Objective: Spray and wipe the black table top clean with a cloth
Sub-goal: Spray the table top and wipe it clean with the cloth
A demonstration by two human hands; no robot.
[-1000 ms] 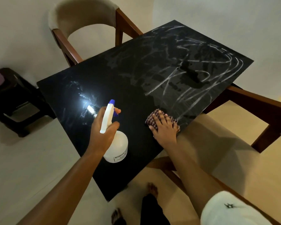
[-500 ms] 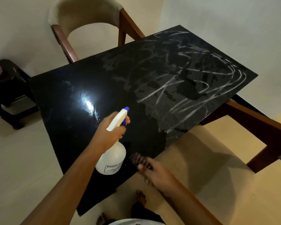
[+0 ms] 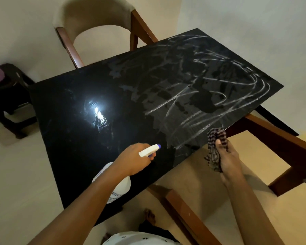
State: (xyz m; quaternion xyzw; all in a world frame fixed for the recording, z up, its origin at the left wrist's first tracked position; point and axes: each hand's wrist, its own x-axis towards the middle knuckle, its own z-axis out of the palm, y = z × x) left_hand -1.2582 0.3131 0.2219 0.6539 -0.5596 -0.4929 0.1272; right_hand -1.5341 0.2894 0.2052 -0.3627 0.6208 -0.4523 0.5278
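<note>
The black table top [image 3: 131, 96] fills the middle of the view, with white streaks and smears over its right half and a bright light glare at the left. My left hand [image 3: 133, 160] grips a white spray bottle [image 3: 117, 186] by its neck, above the table's near edge; the blue-tipped nozzle [image 3: 149, 150] points right, toward the streaks. My right hand [image 3: 228, 161] holds a bunched checked cloth [image 3: 215, 149] in the air just off the table's right near edge, not touching the surface.
A cushioned wooden chair [image 3: 95, 20] stands behind the table. Another wooden chair [image 3: 281, 147] with a beige seat sits at the right, under my right arm. A dark low stool [image 3: 5, 96] is at the far left. My feet show below the table edge.
My right hand lifted the cloth off the table, drew back, then moved right to the table's edge. My left hand tilted the bottle so the nozzle points right.
</note>
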